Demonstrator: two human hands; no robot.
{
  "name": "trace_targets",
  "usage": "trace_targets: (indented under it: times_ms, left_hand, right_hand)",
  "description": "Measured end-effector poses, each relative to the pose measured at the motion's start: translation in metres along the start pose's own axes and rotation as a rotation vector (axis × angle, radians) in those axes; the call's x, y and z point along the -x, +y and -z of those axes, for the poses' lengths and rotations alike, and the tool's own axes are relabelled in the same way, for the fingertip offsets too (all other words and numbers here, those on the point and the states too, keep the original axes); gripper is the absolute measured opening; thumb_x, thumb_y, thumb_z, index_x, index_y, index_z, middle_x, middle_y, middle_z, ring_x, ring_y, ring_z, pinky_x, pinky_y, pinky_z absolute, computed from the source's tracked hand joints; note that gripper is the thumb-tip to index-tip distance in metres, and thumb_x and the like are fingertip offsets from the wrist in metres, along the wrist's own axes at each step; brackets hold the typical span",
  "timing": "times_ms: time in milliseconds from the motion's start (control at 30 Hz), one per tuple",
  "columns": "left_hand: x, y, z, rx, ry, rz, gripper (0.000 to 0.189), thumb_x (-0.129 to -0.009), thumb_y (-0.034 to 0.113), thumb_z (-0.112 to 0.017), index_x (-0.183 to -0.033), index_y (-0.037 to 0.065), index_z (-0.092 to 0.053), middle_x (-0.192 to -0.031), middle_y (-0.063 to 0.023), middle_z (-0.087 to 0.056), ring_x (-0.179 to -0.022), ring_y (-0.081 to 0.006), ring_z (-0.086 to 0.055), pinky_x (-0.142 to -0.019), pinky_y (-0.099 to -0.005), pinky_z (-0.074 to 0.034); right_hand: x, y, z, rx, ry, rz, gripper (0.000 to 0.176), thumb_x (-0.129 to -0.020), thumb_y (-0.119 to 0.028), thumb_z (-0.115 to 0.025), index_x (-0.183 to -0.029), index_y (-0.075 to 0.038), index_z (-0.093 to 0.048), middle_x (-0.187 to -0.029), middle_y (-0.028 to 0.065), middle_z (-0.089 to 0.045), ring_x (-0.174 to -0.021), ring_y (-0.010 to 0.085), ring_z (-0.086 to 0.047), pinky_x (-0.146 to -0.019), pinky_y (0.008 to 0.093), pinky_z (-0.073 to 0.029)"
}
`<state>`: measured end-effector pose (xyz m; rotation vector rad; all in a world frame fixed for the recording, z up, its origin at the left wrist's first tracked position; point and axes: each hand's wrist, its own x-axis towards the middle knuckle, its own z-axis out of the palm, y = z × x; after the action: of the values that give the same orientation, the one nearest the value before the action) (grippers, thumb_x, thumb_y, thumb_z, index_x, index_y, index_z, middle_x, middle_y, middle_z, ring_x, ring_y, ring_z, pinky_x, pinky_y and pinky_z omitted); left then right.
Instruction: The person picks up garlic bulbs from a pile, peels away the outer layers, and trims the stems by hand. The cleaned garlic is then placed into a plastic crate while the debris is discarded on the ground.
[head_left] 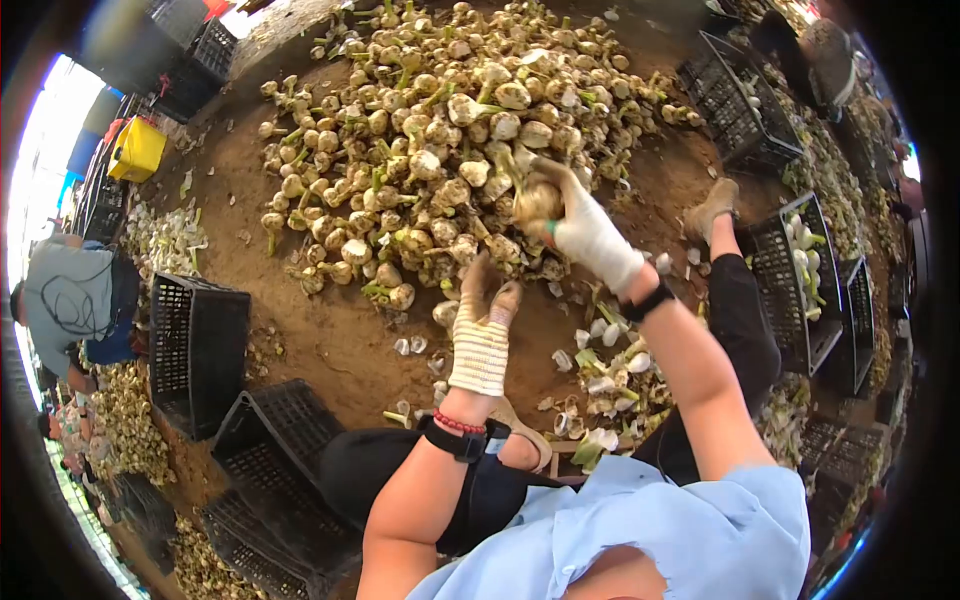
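Observation:
My right hand (592, 235), in a pale work glove with a bare wrist above it, closes around a brown-skinned garlic bulb (538, 201) over the near right part of the heap. The bulb is slightly blurred, and its green-white stem points up. My left hand (482, 335), in a ribbed cream glove with dirty fingertips, is at the near edge of the garlic heap (400, 140). Its thumb and fingers are apart, and no bulb shows between them. A single bulb (446, 314) lies just left of it on the dirt.
Peeled-off skins and whiter bulbs (620, 365) lie between my legs. Black crates stand to the left (200, 345), front right (738, 105) and right (795, 280). A yellow container (137, 150) is far left. Another person (75, 300) bends at the left; someone else (815, 60) is upper right.

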<state>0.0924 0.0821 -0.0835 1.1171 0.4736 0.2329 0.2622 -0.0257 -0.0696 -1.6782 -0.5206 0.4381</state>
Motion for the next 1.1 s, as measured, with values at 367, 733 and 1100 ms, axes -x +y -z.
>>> trace_targets:
  times_ms: [367, 733, 1100]
  left_hand:
    - [0.047, 0.013, -0.045, -0.176, -0.297, -0.148, 0.066, -0.081, -0.008, -0.073, -0.139, 0.006, -0.046, -0.131, -0.0080, -0.051, -0.117, -0.0201, -0.055, -0.100, -0.0316, -0.048]
    - [0.082, 0.032, -0.065, -0.606, -0.297, -0.694, 0.076, -0.065, -0.011, -0.080, -0.133, 0.006, -0.050, -0.125, -0.0084, -0.053, -0.119, -0.0223, -0.053, -0.105, -0.0349, -0.045]
    - [0.084, 0.027, -0.079, -0.534, -0.403, -0.631, 0.080, -0.068, -0.006, -0.082, -0.136, 0.007, -0.042, -0.125, -0.0090, -0.052, -0.117, -0.0206, -0.053, -0.102, -0.0352, -0.047]
  right_hand:
    - [0.167, -0.087, 0.039, -0.226, -0.140, -0.272, 0.052, -0.098, -0.028, -0.060, -0.139, 0.001, -0.049, -0.129, 0.0059, -0.059, -0.120, 0.0132, -0.050, -0.106, 0.0286, -0.036]
    - [0.183, -0.062, 0.035, -0.411, 0.084, -0.030, 0.041, -0.099, -0.032, -0.061, -0.125, 0.000, -0.059, -0.106, 0.0009, -0.067, -0.094, 0.0085, -0.056, -0.086, 0.0254, -0.047]
    - [0.202, -0.072, 0.055, -0.293, 0.089, -0.109, 0.026, -0.101, -0.020, -0.058, -0.116, 0.000, -0.063, -0.092, -0.0006, -0.065, -0.082, 0.0057, -0.052, -0.072, 0.0240, -0.046]
